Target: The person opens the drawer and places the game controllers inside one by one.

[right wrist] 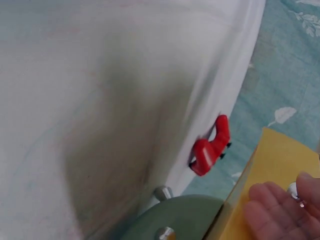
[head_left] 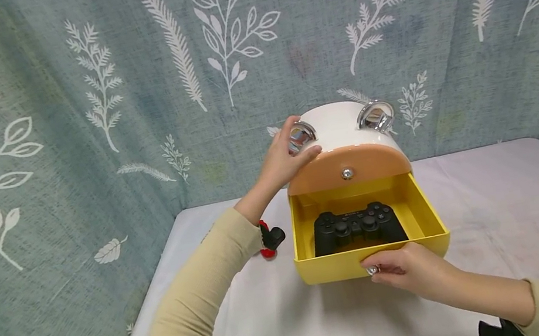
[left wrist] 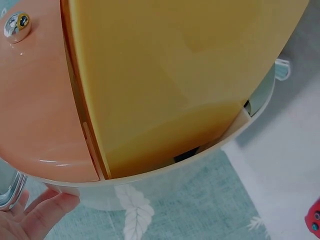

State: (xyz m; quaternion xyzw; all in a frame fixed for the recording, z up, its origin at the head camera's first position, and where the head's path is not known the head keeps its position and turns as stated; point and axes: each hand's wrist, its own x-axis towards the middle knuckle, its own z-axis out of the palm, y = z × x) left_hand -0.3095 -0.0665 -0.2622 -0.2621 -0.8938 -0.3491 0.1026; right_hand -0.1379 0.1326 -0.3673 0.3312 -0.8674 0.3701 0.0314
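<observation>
A white rounded cabinet [head_left: 334, 121] with two silver ear-like rings has an orange drawer front [head_left: 316, 175] above a yellow drawer [head_left: 326, 269]. This yellow drawer is pulled out, and a black game controller [head_left: 360, 227] lies inside it. My right hand [head_left: 417, 269] pinches the drawer's silver knob [head_left: 372, 271] between thumb and fingers. At the cabinet's upper left, my left hand [head_left: 282, 157] rests by the left silver ring [head_left: 302, 133], thumb and fingers spread. In the left wrist view the fingers [left wrist: 52, 212] touch the white side.
A red game controller [right wrist: 212, 145] lies on the white-covered table [head_left: 494, 201], left of the cabinet and partly behind my left sleeve in the head view. Leaf-patterned green-blue cloth [head_left: 254, 75] hangs behind and at both sides.
</observation>
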